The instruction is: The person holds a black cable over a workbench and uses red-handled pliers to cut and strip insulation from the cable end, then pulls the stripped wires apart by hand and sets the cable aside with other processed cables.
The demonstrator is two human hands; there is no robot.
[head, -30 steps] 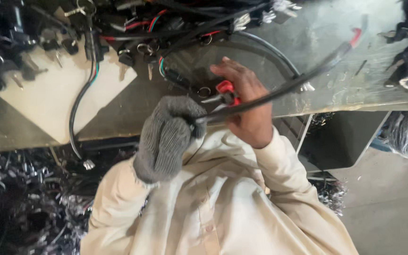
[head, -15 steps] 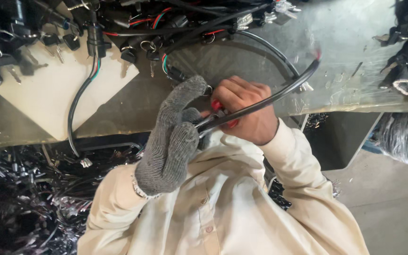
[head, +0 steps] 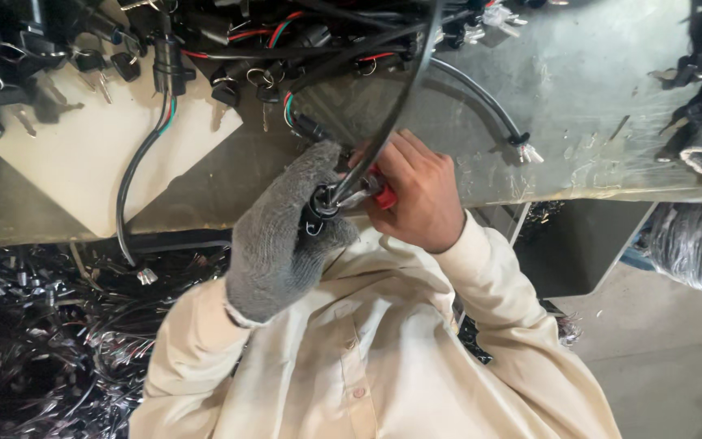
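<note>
Two hands pressed together: gloved left hand (head: 282, 236) clamped on one black connector (head: 321, 205), bare right hand (head: 416, 191) gripping one red-handled tool (head: 382, 193). One black cable (head: 404, 97) now swung upward, previously stretching rightward.

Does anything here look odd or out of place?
One oddity: only the left hand wears a grey glove; the right hand is bare. Also, a black cable droops off the bench edge toward a tangled heap of wires below.
</note>
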